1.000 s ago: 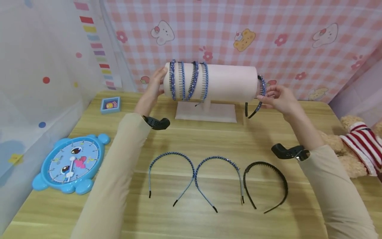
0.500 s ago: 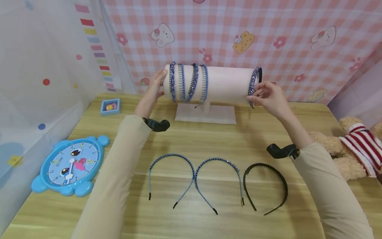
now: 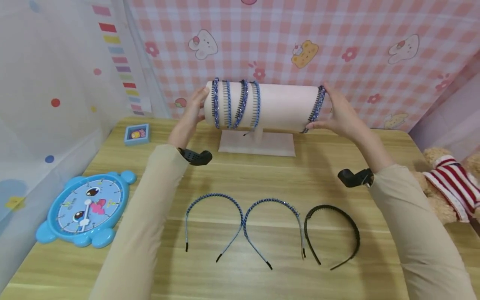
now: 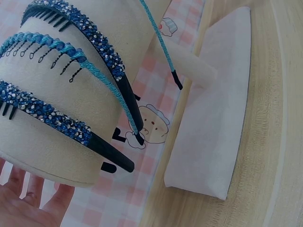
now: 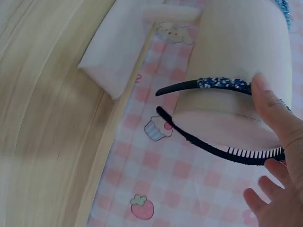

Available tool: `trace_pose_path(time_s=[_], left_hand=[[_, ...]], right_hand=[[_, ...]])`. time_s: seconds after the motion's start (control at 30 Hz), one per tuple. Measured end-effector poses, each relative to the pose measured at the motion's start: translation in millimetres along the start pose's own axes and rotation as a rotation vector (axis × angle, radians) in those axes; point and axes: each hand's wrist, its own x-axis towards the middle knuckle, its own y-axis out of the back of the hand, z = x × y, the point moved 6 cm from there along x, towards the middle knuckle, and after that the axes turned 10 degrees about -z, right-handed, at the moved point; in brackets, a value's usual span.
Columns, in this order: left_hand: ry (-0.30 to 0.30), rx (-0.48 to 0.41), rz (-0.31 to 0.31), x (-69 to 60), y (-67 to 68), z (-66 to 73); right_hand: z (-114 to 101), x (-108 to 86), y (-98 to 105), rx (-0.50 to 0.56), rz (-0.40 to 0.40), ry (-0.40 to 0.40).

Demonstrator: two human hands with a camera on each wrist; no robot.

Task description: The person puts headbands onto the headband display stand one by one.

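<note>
A pale padded roll (image 3: 286, 104) stands on its base, with several blue headbands (image 3: 243, 102) around its left half. My left hand (image 3: 189, 114) holds the roll's left end; in the left wrist view the fingers of that hand (image 4: 33, 201) touch the end's edge. My right hand (image 3: 343, 116) grips a glittery blue headband (image 3: 318, 104) at the roll's right end, thumb low and forefinger at the top. The right wrist view shows the hand's (image 5: 286, 203) thumb on the glitter band (image 5: 225, 83), one arm across the roll, the other beyond its end face.
Two thin blue headbands (image 3: 215, 195) (image 3: 272, 200) and a black one (image 3: 358, 233) lie on the table's front part. At the left are a blue clock (image 3: 90, 204) and a small blue frame (image 3: 136, 134); a plush bear (image 3: 450, 183) lies at the right.
The right hand has moved the glittery headband leftward from beside the roll onto its right end, and its fingers have spread wider along the band. The left hand has stayed in place.
</note>
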Motion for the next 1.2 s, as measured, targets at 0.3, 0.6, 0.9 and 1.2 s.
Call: trace_pose_path(time_s=[0.3, 0.6, 0.9, 1.2], left_hand=[[-0.005, 0.016, -0.018, 1.1, 1.7, 1.1], [0.002, 0.02, -0.012, 1.5, 1.2, 1.1], [0.009, 0.024, 0.005, 2.8, 0.1, 1.1], [0.001, 0.033, 0.02, -0.6, -0.9, 0.0]], right_hand=[[-5.4, 3.7, -6.7, -0.19, 0.062, 0.153], [-24.3, 22.3, -10.4, -0.24, -0.009, 0.12], [-53.0, 43.2, -20.9, -0.339, -0.071, 0.142], [-69.3, 58.8, -31.0, -0.352, -0.136, 0.146]])
